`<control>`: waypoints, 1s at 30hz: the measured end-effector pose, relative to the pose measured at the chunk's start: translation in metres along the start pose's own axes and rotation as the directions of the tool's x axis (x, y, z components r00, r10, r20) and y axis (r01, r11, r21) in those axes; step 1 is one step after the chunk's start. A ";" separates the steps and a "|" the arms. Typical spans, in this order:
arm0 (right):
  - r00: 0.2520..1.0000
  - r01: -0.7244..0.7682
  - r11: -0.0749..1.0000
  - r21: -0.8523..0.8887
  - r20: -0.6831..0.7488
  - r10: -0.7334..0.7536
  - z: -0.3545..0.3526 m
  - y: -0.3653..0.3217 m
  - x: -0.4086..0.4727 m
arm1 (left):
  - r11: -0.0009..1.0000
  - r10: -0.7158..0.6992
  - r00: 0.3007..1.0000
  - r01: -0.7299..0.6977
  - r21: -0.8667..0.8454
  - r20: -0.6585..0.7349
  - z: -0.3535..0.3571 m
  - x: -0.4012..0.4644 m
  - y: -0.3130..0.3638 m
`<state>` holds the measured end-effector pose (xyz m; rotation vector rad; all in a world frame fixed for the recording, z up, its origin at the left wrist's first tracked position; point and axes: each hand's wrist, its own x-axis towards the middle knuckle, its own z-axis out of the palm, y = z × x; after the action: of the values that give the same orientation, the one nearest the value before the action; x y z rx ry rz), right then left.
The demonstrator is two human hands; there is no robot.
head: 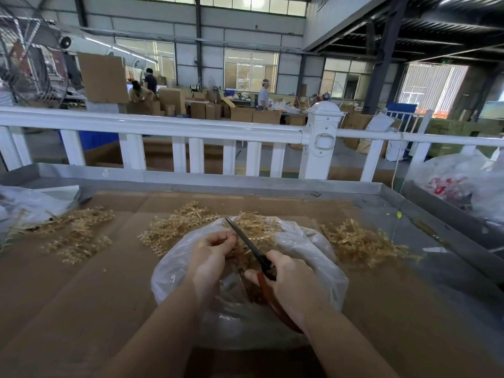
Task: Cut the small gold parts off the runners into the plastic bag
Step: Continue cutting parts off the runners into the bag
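Note:
An open clear plastic bag (305, 244) sits in front of me on the cardboard, with small gold parts inside. My left hand (211, 255) pinches a gold runner (240, 252) over the bag's mouth. My right hand (291, 282) grips scissors (246, 241) with red-brown handles; the dark blades point up and left, close beside my left fingertips. Piles of gold runners lie on the cardboard: one at the left (79, 230), one behind the bag (180, 225), one at the right (362, 241).
The work surface is a metal tray table (272, 185) lined with cardboard (81, 282). Plastic bags lie at the far left (30, 203) and far right (463, 184). A white railing (169, 126) runs behind the table; people and cartons stand beyond it.

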<state>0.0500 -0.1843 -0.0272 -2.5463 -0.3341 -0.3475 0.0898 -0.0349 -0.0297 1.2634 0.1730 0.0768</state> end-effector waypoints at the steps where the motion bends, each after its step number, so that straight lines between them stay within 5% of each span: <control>1: 1.000 -0.005 1.000 -0.008 0.004 0.005 -0.001 0.000 0.000 | 1.000 0.005 1.000 -0.005 0.018 -0.008 0.000 0.001 0.001; 9: 0.991 -0.045 0.976 0.211 -0.112 0.070 -0.005 -0.007 0.003 | 0.998 0.004 0.998 0.000 0.062 -0.066 0.004 -0.003 0.011; 17: 0.968 -0.003 0.937 0.349 -0.235 0.090 -0.011 -0.016 0.014 | 0.992 -0.043 0.992 0.056 -0.114 0.116 0.022 -0.018 0.018; 22: 0.961 -0.028 0.814 0.580 -0.209 0.181 -0.033 -0.013 0.019 | 0.999 0.046 0.999 -0.046 0.013 0.023 0.012 -0.009 0.012; 30: 0.978 -0.058 0.648 0.759 -0.088 0.190 -0.048 -0.018 0.015 | 0.964 -0.004 0.973 0.064 -0.257 0.229 0.012 -0.006 0.011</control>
<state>0.0500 -0.1934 0.0247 -1.6795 -0.1795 -0.2773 0.0868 -0.0442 -0.0156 0.9945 -0.0137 -0.0735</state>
